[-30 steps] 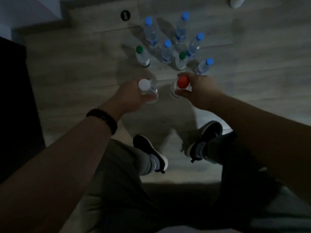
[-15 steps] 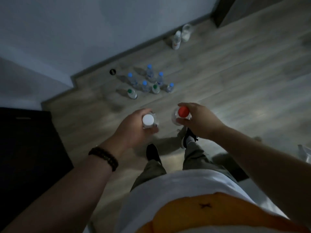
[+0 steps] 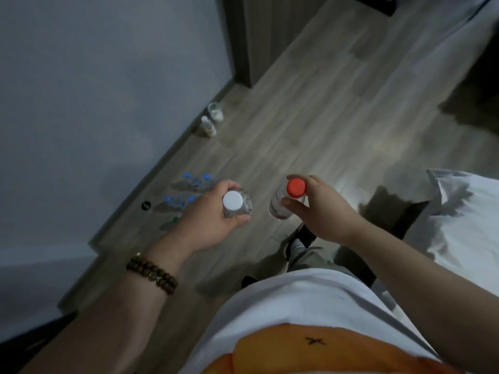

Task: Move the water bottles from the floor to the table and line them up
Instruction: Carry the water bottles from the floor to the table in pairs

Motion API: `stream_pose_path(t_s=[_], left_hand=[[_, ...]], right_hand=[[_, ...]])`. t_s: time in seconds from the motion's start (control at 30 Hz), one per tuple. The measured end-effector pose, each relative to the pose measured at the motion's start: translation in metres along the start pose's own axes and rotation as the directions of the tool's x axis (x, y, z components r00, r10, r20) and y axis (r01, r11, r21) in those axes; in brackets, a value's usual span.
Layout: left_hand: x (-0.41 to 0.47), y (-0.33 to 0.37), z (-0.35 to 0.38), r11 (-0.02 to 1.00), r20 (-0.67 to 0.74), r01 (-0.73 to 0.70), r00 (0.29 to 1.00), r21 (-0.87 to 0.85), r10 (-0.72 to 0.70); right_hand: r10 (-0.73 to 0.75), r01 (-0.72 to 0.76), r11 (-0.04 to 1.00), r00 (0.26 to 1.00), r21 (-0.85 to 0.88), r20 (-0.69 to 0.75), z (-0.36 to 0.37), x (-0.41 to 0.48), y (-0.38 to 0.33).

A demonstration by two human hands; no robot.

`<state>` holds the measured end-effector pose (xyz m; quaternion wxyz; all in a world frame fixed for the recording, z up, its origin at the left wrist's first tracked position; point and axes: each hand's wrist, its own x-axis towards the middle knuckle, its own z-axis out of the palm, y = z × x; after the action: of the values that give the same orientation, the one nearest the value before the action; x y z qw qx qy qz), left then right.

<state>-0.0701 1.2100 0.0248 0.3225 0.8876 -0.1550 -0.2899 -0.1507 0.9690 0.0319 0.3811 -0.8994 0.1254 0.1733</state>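
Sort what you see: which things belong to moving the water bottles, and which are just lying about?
Job: white-capped bottle in left hand; red-capped bottle in right hand; blue-capped bottles on floor.
Lying about: two pale containers; black disc; white cloth.

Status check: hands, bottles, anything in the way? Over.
Left hand grips white-capped bottle. Right hand grips red-capped bottle. Other bottles on floor by wall. White bedding at right.
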Motion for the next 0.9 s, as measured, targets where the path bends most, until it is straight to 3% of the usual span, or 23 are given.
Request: stream_pose_path(t_s=[0.23, 0.43, 0.7, 0.9], left_hand=[[0.083, 0.113, 0.027, 0.993, 0.117, -0.117, 0.986, 0.006, 0.116], [0.145, 0.213, 0.051, 0.971, 0.187, -0.239, 0.955, 0.018, 0.231], [0.219, 0.316, 0.079, 0.946, 0.299, -0.323, 0.903, 0.000, 0.308], [0.282, 0.380, 0.102, 0.937, 0.364, -0.347, 0.867, -0.050, 0.340]], right_hand=[[0.092, -0.078, 0.992, 0.985, 0.103, -0.142, -0.092, -0.011, 0.069], [0.092, -0.070, 0.994, 0.957, 0.089, -0.276, -0.165, -0.014, 0.124], [0.190, -0.107, 0.974, 0.861, 0.197, -0.472, -0.232, -0.011, 0.187], [0.288, -0.173, 0.950, 0.808, 0.261, -0.514, -0.282, 0.011, 0.222]])
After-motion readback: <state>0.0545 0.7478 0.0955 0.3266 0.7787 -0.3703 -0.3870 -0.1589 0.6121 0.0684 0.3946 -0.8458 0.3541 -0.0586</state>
